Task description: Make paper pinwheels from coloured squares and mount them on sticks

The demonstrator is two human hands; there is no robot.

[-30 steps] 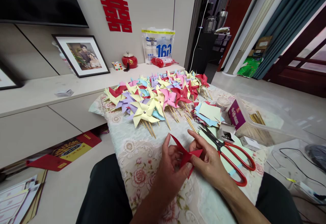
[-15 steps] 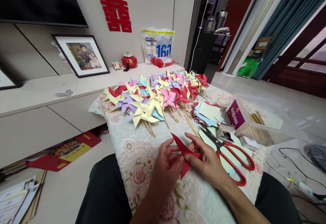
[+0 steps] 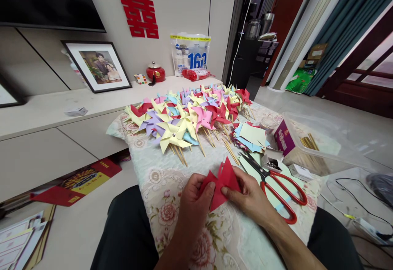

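Observation:
A piece of red paper (image 3: pixel 218 189), with cuts running in from its corners, is held up over the near part of the table. My left hand (image 3: pixel 196 194) pinches its left side, thumb on the front face. On the right side my right hand (image 3: pixel 245 188) grips it, the thumb pressing near the middle and the other fingers behind the sheet. Beyond the hands lies a large group of paper pinwheels (image 3: pixel 175 134) on wooden sticks. Scissors with red handles (image 3: pixel 267 176) rest just right of my right hand, blades partly apart.
A stack of coloured paper squares (image 3: pixel 252 135) sits behind the scissors. Near it are a small open box of metal pins (image 3: pixel 272 163), a small white box (image 3: pixel 301 172) and a clear plastic bin (image 3: pixel 322 139) holding sticks. A flowered cloth (image 3: pixel 167 208) covers the table.
The red paper's folded points have opened out, so it now looks flatter and broader. Both thumbs have shifted on it, and my left hand has moved slightly left.

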